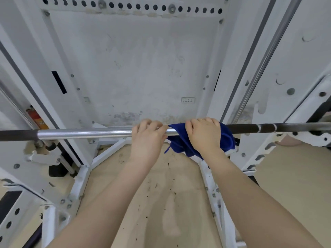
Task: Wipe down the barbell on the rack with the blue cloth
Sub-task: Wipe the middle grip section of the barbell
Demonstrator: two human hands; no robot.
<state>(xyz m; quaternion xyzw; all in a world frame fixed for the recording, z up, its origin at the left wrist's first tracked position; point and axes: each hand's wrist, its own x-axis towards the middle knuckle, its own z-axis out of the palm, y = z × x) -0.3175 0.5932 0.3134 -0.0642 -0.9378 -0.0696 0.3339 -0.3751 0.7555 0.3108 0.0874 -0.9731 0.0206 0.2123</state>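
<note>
The barbell (86,133) runs level across the view, with a shiny smooth middle and dark knurled stretches at both ends. A blue cloth (227,138) is draped over the bar right of centre and hangs below it. My right hand (204,135) is pressed over the cloth and wrapped around the bar. Just to its left, my left hand (147,136) curls over the bare shiny part of the bar, its fingertips touching the cloth's edge.
White rack uprights (232,90) rise on both sides, with a holed crossbeam (132,6) overhead. White base rails (84,178) frame a scuffed beige floor (161,194) below the bar. A red object (35,117) sits behind the left upright.
</note>
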